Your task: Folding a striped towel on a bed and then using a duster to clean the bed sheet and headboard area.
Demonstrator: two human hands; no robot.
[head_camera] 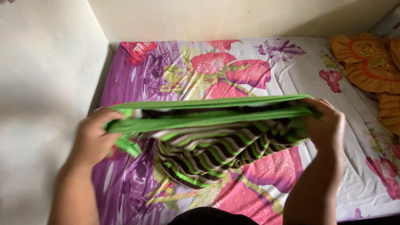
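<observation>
A green cloth with brown, white and green stripes (pixel 208 146) is stretched between my hands above a bed. My left hand (pixel 93 137) grips its green edge at the left end, and my right hand (pixel 327 125) grips the right end. The green hem runs flat across between them, doubled into two layers, while the striped part sags down toward the bed sheet (pixel 258 71), which is white and purple with large pink and red flowers.
The bed sits in a corner: a pale wall (pixel 46 83) runs along the left and another at the back. An orange frilled pillow (pixel 368 62) lies at the bed's far right. Something dark (pixel 212 216) shows at the bottom edge.
</observation>
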